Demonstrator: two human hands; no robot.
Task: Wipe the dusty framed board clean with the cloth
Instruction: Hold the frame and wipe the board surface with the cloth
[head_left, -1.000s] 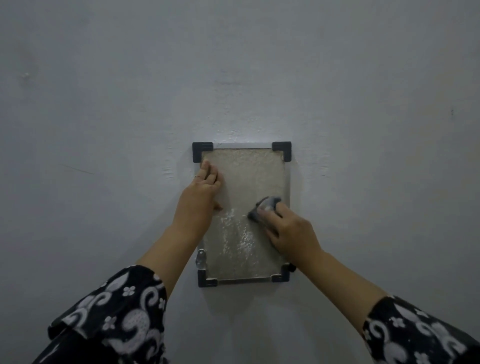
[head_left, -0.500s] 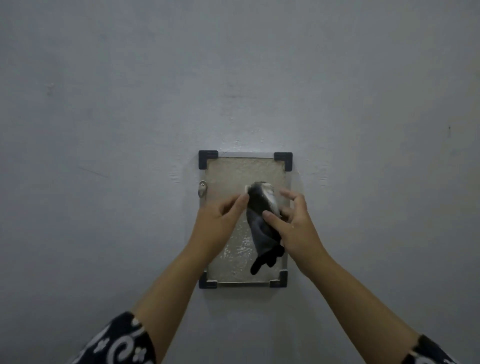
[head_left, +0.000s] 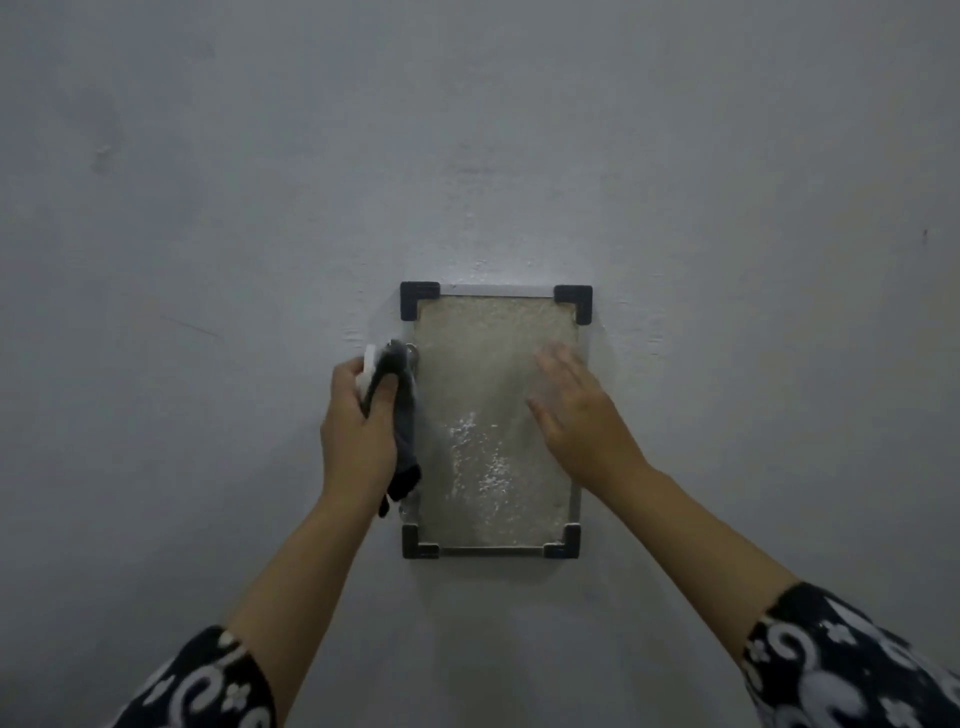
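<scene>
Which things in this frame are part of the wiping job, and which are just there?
Part of the job:
- framed board, dusty, white specks on its lower half
- cloth, dark, gripped in the left hand
- right hand, fingers straight, over the board's right side

Just there:
- grey wall
- patterned sleeves

The framed board (head_left: 496, 421) lies flat on a pale grey surface, a tall rectangle with a thin metal rim and four black corner caps; its face is dull beige with dust (white flecks below the middle). The dark grey cloth (head_left: 402, 415) hangs bunched along its left edge.
</scene>
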